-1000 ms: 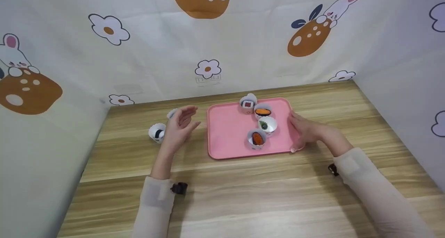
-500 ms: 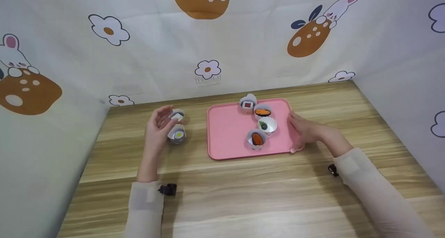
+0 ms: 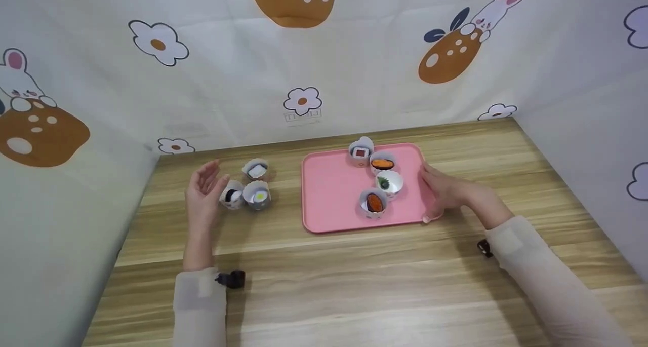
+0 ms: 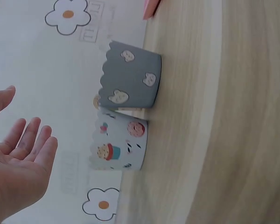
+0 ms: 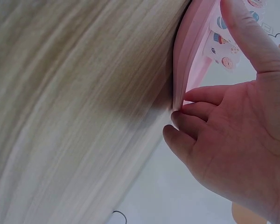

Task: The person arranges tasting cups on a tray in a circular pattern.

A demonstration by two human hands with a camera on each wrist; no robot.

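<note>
My left hand [image 3: 203,192], palm up with relaxed fingers, hovers left of three paper baking cups and holds nothing. The nearest is a white printed cup [image 3: 233,203] with a black-banded sushi piece inside. Against it stands a grey cup [image 4: 130,74] holding a white roll with a yellow-green centre. Behind them sits a third cup [image 3: 255,168] with a white piece. My right hand [image 3: 445,189] holds the right edge of the pink tray [image 3: 329,205]; in the right wrist view its fingertips [image 5: 189,109] touch the rim.
On the tray's right half several cups stand close together: one with a red-centred roll [image 3: 361,153], two with orange-topped pieces [image 3: 374,202], one with a green-garnished piece [image 3: 385,183]. Patterned curtain walls [image 3: 228,109] border the wooden table [image 3: 324,281] behind and at the sides.
My left hand has moved leftward, away from the tray, past the cups, uncovering all three. The right hand, the tray and its cups stay in place.
</note>
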